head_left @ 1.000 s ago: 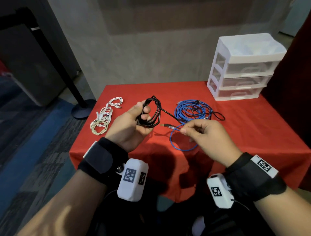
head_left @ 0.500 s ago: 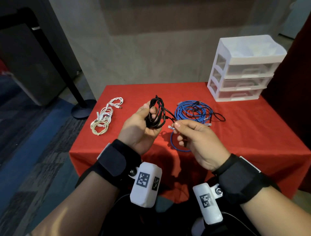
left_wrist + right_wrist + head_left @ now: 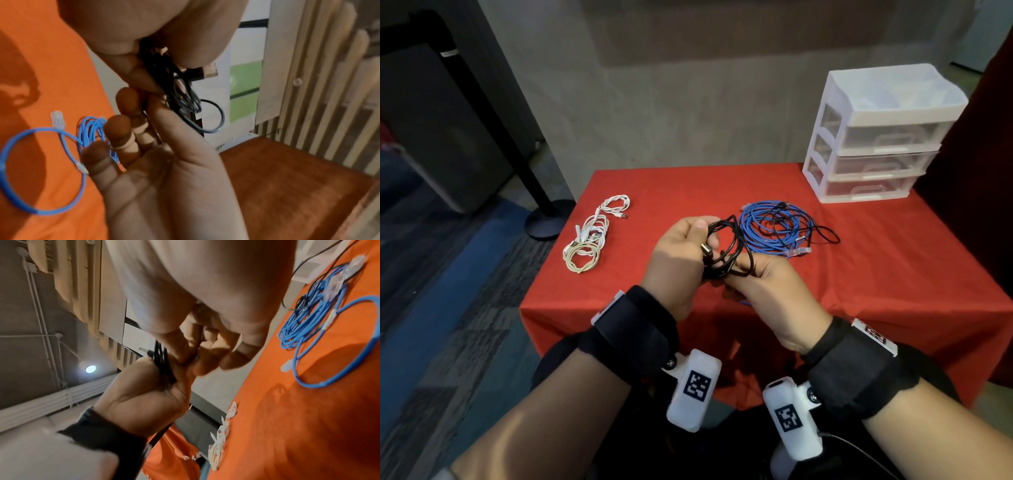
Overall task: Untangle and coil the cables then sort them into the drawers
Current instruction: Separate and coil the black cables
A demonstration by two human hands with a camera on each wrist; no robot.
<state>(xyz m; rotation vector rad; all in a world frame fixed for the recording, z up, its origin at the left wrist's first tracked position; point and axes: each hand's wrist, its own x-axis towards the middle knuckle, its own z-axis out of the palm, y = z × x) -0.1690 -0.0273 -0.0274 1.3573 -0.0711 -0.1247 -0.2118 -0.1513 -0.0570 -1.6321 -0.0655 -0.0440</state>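
In front of the blue cable (image 3: pixel 774 228) on the counter (image 3: pixel 893 274), the left hand (image 3: pixel 681 253) grips the coiled black cable (image 3: pixel 726 250) so its loops hold, while the right hand (image 3: pixel 767 287) pinches the bundle's lower side, probably tucking the end.

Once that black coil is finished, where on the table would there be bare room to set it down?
Bare cloth lies between the white cables and the hands, and on the table right of the blue cable, below the drawer unit. The middle is crowded.
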